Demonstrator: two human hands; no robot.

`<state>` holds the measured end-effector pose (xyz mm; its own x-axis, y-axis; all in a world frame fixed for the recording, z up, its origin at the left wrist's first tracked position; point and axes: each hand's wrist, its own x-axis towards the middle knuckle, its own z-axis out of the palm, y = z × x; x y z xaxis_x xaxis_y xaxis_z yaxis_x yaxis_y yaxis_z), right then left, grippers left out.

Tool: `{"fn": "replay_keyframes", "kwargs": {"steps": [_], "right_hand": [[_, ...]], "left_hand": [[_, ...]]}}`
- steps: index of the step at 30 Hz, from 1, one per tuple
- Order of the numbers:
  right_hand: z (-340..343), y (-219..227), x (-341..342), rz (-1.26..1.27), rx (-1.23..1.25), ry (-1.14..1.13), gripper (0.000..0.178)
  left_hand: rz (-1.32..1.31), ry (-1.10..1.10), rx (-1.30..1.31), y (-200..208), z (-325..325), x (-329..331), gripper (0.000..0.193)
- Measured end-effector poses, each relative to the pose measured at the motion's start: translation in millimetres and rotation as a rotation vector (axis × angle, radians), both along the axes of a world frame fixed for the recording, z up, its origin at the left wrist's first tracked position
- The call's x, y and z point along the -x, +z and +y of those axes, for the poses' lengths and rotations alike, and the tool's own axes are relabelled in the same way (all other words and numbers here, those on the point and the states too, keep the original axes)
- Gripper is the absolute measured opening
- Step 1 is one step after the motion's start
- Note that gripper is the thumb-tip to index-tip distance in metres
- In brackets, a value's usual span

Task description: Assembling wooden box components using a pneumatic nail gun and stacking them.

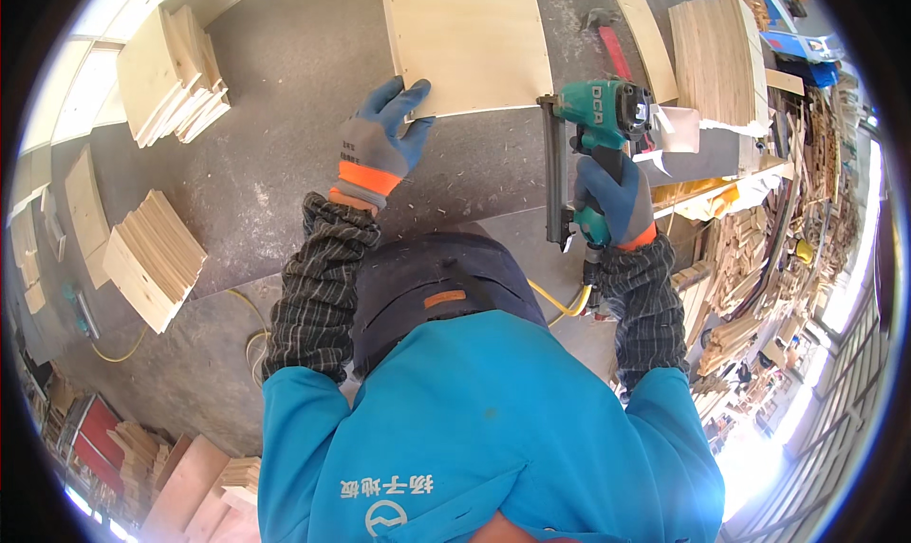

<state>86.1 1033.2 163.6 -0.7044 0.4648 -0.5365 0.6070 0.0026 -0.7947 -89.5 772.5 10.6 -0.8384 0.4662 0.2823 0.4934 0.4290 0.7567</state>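
A pale wooden panel [465, 40] lies on the dark work table in front of me. My left hand [384, 130], in a grey and blue glove with an orange cuff, grips the panel's near left corner, its fingers parted around the edge. A teal and black nail gun [593, 107] is in my right hand [612, 197], whose gloved fingers wrap round the handle. The gun's nose is by the panel's near right corner; whether they touch I cannot tell. Its long black magazine points back toward me. A yellow air hose [569, 308] runs below the gun.
A red-handled hammer [615, 52] and a narrow wooden strip [645, 36] lie right of the panel. Stacks of boards stand at far right [716, 64], far left [166, 78] and left [157, 258]. Another air tool [83, 311] lies at the left edge. Scrap wood [740, 258] is heaped on the right.
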Motion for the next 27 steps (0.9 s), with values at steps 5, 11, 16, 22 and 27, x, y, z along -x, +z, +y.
{"fn": "replay_keyframes", "kwargs": {"steps": [5,11,16,22,27], "right_hand": [[-2.4,4.3,1.8,-0.03,-0.003,0.016,0.026],[0.3,-3.2,-6.4,-0.058,-0.055,0.072,0.044],[-1.2,-0.1,-3.9,-0.025,-0.04,0.045,0.044],[28.4,-7.6,-14.0,-0.02,-0.218,-0.074,0.03],[78.4,-98.9,-17.5,-0.032,-0.714,0.012,0.051]], "left_hand": [[0.003,0.01,0.01,1.8,-1.3,-2.5,0.044],[0.015,0.02,0.013,-1.8,-1.4,-7.0,0.044],[0.022,0.01,0.003,-0.9,-1.1,-2.5,0.044],[0.009,-0.01,0.025,-1.2,-2.6,6.2,0.046],[-0.056,0.017,-0.079,0.5,0.2,3.6,0.044]]}}
